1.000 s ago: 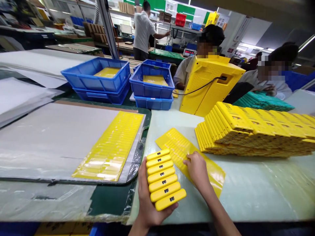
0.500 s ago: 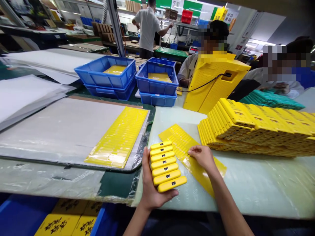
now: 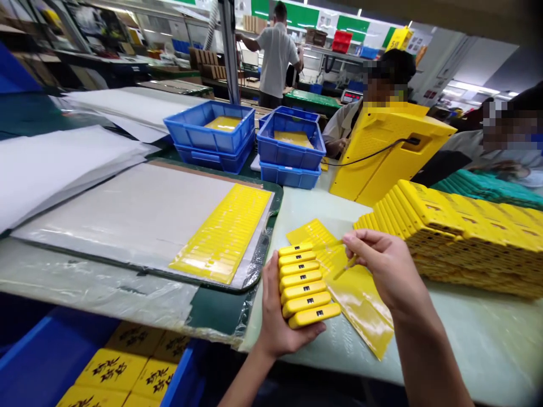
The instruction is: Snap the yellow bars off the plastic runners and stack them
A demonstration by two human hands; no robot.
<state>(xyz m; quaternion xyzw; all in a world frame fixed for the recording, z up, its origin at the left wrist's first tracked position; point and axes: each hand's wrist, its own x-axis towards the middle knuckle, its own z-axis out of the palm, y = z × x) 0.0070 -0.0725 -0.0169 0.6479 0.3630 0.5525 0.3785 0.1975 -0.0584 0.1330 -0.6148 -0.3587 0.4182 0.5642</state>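
My left hand [image 3: 282, 322] is wrapped round a fanned stack of several yellow power banks [image 3: 303, 277], their narrow ends with small dark ports facing up. Close to the top of that stack, my right hand [image 3: 377, 260] is closed in a pinch on thin yellow sticker strips [image 3: 345, 267]. One strip reaches toward the uppermost power bank; whether it touches cannot be made out. Under both hands a yellow sticker sheet [image 3: 367, 316] lies slanted on the table, its far part still showing rows of strips.
More power banks [image 3: 466, 243] are piled at right, before a yellow cabinet [image 3: 382, 164]. Blue bins [image 3: 212, 127] stand at the back. A board at left carries another sticker sheet [image 3: 224, 232]. Below the table edge, a blue crate [image 3: 55, 345] holds yellow pieces. Co-workers are beyond.
My right hand has lifted off the sticker sheet and come up beside the power banks with yellow strips in its fingers. The left hand keeps its hold; the whole view has shifted.
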